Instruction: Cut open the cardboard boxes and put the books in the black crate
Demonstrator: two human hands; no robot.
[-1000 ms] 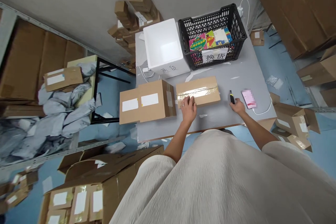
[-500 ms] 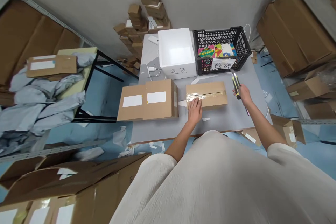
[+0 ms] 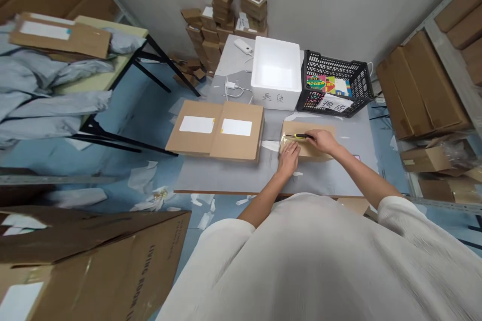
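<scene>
A taped brown cardboard box (image 3: 312,153) lies on the grey table in front of me. My left hand (image 3: 289,157) rests flat on its left front part, fingers stretched out and holding nothing. Closed around a yellow and black utility knife (image 3: 299,135) is my right hand (image 3: 322,140), above the same box. The knife points left along the shiny tape over the middle seam. Its tip is at the left end of the box; whether the blade is in the tape is too small to tell.
Two labelled cartons (image 3: 237,143) stand left on the table (image 3: 226,175). Behind are a white foam box (image 3: 276,98) and a black crate (image 3: 309,100) with colourful packages. A charger with cable (image 3: 231,85) lies at the back. Grey parcels (image 3: 56,105) fill a side table.
My right hand has brought the knife from beside the box leftward onto its taped top. My left hand stays on the box. The whole view has shifted a little.
</scene>
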